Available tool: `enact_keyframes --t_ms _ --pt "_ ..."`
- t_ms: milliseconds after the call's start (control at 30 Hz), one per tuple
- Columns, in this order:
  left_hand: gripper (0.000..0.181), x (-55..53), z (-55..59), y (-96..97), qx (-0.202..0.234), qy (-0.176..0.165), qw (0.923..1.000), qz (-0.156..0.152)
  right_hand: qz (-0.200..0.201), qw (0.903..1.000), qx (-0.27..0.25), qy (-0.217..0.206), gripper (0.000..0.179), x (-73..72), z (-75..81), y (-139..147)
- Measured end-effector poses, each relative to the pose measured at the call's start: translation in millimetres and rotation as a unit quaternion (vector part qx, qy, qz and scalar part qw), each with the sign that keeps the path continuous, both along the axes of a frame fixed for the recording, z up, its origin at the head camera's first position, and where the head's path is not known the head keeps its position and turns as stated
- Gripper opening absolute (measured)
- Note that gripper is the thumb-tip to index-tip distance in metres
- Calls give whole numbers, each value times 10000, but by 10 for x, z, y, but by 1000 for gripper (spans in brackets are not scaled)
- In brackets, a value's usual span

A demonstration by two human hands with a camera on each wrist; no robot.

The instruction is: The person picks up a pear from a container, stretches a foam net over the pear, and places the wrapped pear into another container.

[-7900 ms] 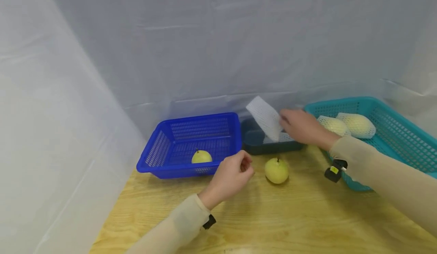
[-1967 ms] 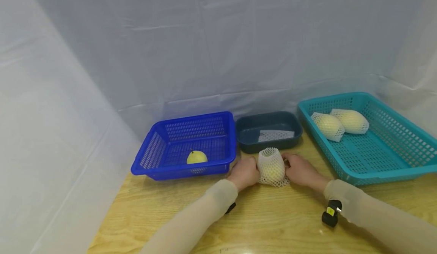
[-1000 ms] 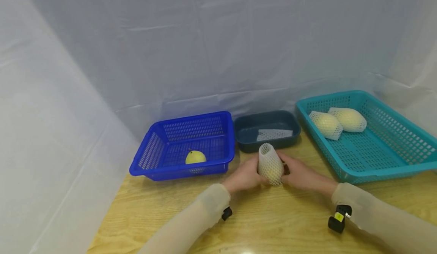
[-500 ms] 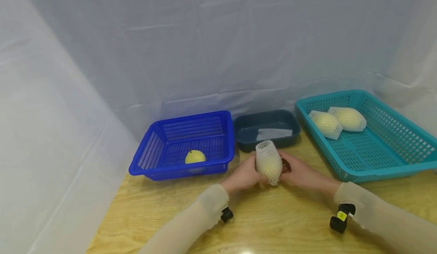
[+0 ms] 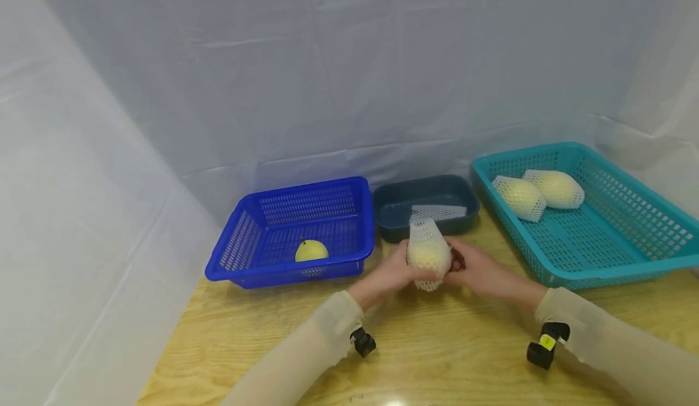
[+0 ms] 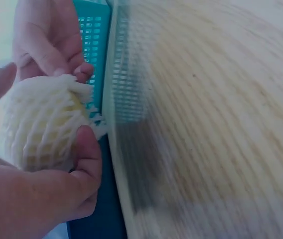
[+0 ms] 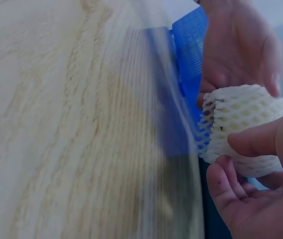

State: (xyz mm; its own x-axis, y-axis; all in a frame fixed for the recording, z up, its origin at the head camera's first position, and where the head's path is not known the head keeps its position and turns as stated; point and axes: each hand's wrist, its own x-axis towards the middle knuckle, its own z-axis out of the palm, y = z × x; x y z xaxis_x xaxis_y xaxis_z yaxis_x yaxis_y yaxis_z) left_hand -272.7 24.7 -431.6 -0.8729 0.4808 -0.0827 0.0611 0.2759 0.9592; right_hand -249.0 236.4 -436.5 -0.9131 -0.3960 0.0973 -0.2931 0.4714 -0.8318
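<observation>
Both hands hold a yellow pear point(image 5: 428, 254) dressed in a white foam net, just above the table in front of the dark tray. My left hand point(image 5: 389, 275) grips its left side, thumb across the front; in the left wrist view, that thumb lies at the net's lower edge. From the right, my right hand point(image 5: 475, 271) holds the net's lower end between thumb and curled fingers, shown closely in the right wrist view. The foam net point(image 7: 246, 109) covers most of the pear, its loose end narrowing toward the tray.
A blue basket point(image 5: 218, 267) with one bare pear point(image 5: 311, 250) stands left. Behind the hands is a dark teal tray point(image 5: 393, 234) with a flat foam net point(image 5: 448, 212). At right, a turquoise basket point(image 5: 617, 275) contains two netted pears point(image 5: 521, 199).
Earlier, the right hand lifted a flat foam net from the tray while the pear stood bare on the table. The net then went over the pear, which both hands have since raised and tilted.
</observation>
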Motion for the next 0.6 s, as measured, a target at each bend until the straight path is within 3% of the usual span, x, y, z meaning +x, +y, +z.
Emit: enact_keyframes --t_ms 233,433,600 --pt "81 8 11 6 166 -251 9977 601 -95 9998 -76 -159 72 -11 50 -26" --pt "79 27 34 17 311 -365 9966 676 -314 9987 13 -389 73 1 99 -47" --pt "66 31 31 7 672 -652 9923 815 -289 9987 -142 -407 72 14 145 -60"
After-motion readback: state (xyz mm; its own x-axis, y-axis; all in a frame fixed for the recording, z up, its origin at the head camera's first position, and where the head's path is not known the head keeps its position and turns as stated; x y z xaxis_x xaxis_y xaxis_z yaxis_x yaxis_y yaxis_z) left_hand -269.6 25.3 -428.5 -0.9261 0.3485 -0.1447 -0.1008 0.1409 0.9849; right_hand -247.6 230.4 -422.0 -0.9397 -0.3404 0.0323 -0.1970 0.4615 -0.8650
